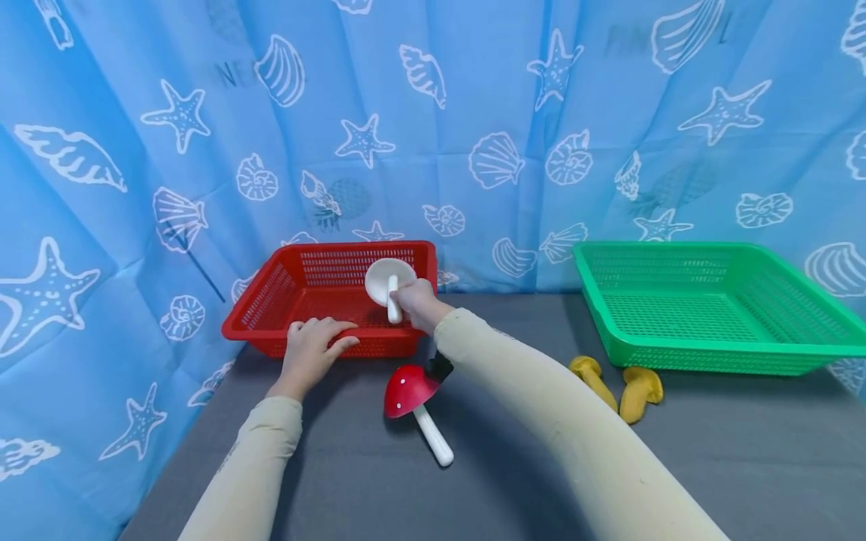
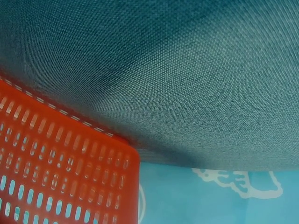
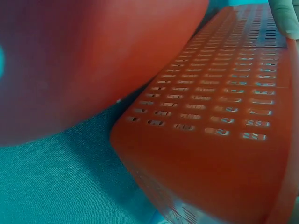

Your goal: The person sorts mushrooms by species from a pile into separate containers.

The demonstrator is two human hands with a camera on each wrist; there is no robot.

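Observation:
In the head view my right hand (image 1: pixel 421 304) holds a white toy mushroom (image 1: pixel 390 278) by its stem, over the right part of the red basket (image 1: pixel 330 347). The mushroom's pale underside faces me. My left hand (image 1: pixel 314 352) grips the basket's front rim, its thumb (image 3: pixel 286 21) outside the wall in the right wrist view. On the table in front of the basket lies a red toy mushroom (image 1: pixel 409 391) with white dots and a white stem. Its cap (image 3: pixel 93 65) looms large in the right wrist view. Neither hand shows in the left wrist view.
A green basket (image 1: pixel 717 353) stands at the right of the grey table (image 1: pixel 514 481). Two mustard-yellow mushrooms (image 1: pixel 636 394) lie by its front left corner, one partly behind my right sleeve. A blue shell-patterned curtain (image 1: pixel 433 113) hangs behind the baskets.

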